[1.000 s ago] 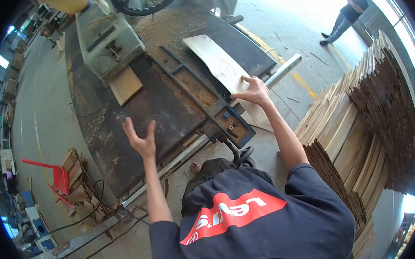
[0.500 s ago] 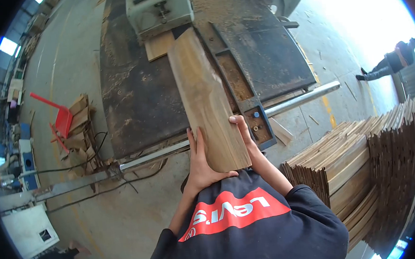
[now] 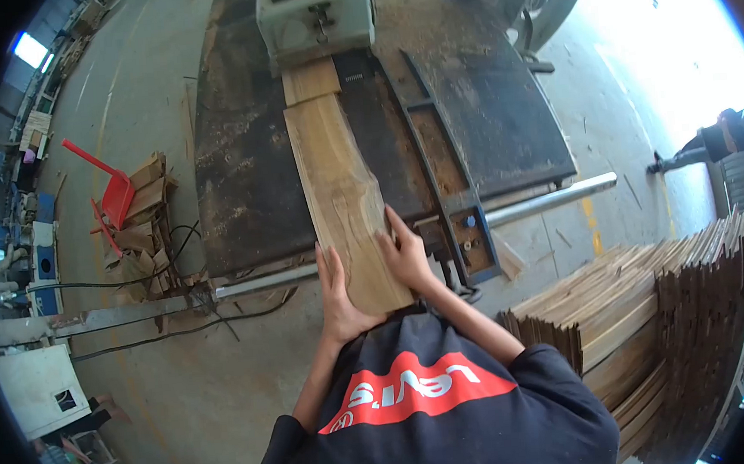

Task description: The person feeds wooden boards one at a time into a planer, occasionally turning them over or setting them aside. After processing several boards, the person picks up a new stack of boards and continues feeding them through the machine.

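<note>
A long wooden board (image 3: pixel 339 191) with a wavy right edge lies on the dark machine table (image 3: pixel 248 189). My left hand (image 3: pixel 340 301) grips its near left corner, the fingers along the left edge and the thumb across the near end. Against the right edge is my right hand (image 3: pixel 407 260), its fingertips resting partly on the top face. The board's far end meets or nearly meets a shorter wood piece (image 3: pixel 311 81), whose far part is hidden under the grey-green machine housing (image 3: pixel 316 20).
A black metal fence (image 3: pixel 436 154) runs along the table right of the board. Stacked planks (image 3: pixel 627 300) stand at the right. On the left are a red dustpan (image 3: pixel 117 198) and wood scraps (image 3: pixel 148 179). Another person (image 3: pixel 723 134) is at the far right.
The board's far end has swung left, away from the fence, to line up behind the shorter piece. My right hand has moved left with the board, its fingers now reaching onto the top face.
</note>
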Available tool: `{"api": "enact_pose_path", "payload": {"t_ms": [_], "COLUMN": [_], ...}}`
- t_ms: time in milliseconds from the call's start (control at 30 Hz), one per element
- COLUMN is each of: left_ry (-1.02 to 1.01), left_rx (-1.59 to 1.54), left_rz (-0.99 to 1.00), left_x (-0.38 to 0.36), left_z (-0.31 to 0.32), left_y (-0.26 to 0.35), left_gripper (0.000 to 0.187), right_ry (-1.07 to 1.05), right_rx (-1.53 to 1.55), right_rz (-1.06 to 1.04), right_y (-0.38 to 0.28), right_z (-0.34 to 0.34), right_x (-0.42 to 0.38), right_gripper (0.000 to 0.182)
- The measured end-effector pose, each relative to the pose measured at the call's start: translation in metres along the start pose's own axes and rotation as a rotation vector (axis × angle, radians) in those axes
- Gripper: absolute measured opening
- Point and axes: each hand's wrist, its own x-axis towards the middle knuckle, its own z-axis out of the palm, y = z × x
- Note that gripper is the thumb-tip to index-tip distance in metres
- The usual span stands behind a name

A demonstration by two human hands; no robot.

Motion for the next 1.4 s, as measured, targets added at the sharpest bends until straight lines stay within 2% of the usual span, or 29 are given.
{"api": "enact_pose_path", "payload": {"t_ms": [33, 67, 100, 133, 167, 233, 367, 500, 633, 733, 867, 967, 1067, 1200, 1300, 1333, 1367, 1400], "left_ry": [0.004, 0.05, 0.059, 0.07, 0.121, 0.058, 0.027, 0.052, 0.092, 0.05, 0.03, 0.029, 0.004, -0.058, -0.13, -0.102, -0.137, -0.127], "left_rx": [0.043, 0.041, 0.097, 0.156, 0.155, 0.173, 0.222, 0.217, 0.164, 0.195, 0.15, 0.113, 0.109, 0.197, 0.263, 0.299, 0.309, 0.411], "left_rz": [0.02, 0.042, 0.072, 0.093, 0.096, 0.085, 0.057, 0.07, 0.045, 0.07, 0.075, 0.093, 0.087, 0.077, 0.023, 0.048, 0.062, 0.09], "left_x": [0.002, 0.003, 0.001, 0.001, 0.002, -0.002, -0.003, -0.004, -0.004, -0.003, -0.002, 0.001, -0.002, -0.007, -0.003, -0.003, -0.004, -0.006], "left_z": [0.0, -0.001, -0.002, -0.001, -0.001, -0.003, -0.004, -0.001, 0.003, -0.006, -0.006, -0.009, -0.005, 0.0, -0.014, -0.013, -0.009, -0.002], "left_y": [-0.005, -0.009, -0.014, -0.018, -0.021, -0.026, -0.038, -0.05, -0.054, -0.05, -0.053, -0.051, -0.056, -0.06, -0.045, -0.042, -0.044, -0.047], "left_gripper": [0.157, 0.157, 0.156, 0.155, 0.155, 0.15, 0.148, 0.143, 0.14, 0.138, 0.139, 0.14, 0.142, 0.136, 0.132, 0.126, 0.126, 0.126], "right_ry": [0.074, 0.061, 0.206, 0.158, 0.171, 0.164, -0.03, -0.076, -0.091, -0.079, -0.084, -0.063, -0.11, -0.07, 0.025, 0.051, 0.072, 0.056], "right_rx": [-0.05, -0.127, -0.226, -0.221, -0.445, -0.512, -0.481, -0.494, -0.528, -0.47, -0.541, -0.496, -0.448, -0.279, -0.502, -0.579, -0.564, -0.638], "right_rz": [-0.121, -0.089, -0.322, -0.323, -0.391, -0.444, -0.515, -0.453, -0.462, -0.399, -0.402, -0.423, -0.459, -0.377, -0.406, -0.433, -0.403, -0.46], "right_y": [0.005, -0.003, 0.011, 0.015, 0.002, -0.007, 0.026, 0.021, 0.026, 0.015, 0.012, 0.024, 0.032, 0.023, 0.016, 0.009, 0.007, 0.01], "right_z": [0.006, 0.004, 0.012, 0.011, 0.003, 0.0, 0.015, 0.028, 0.025, 0.026, 0.024, 0.017, 0.011, 0.026, 0.034, 0.034, 0.034, 0.034], "right_x": [-0.001, -0.006, -0.005, -0.006, -0.011, -0.012, -0.008, -0.008, -0.006, -0.009, -0.011, -0.023, -0.046, -0.074, -0.072, -0.07, -0.068, -0.066], "right_gripper": [0.058, 0.055, 0.055, 0.055, 0.059, 0.067, 0.075, 0.081, 0.079, 0.076, 0.074, 0.073, 0.079, 0.082, 0.079, 0.077, 0.077, 0.071]}}
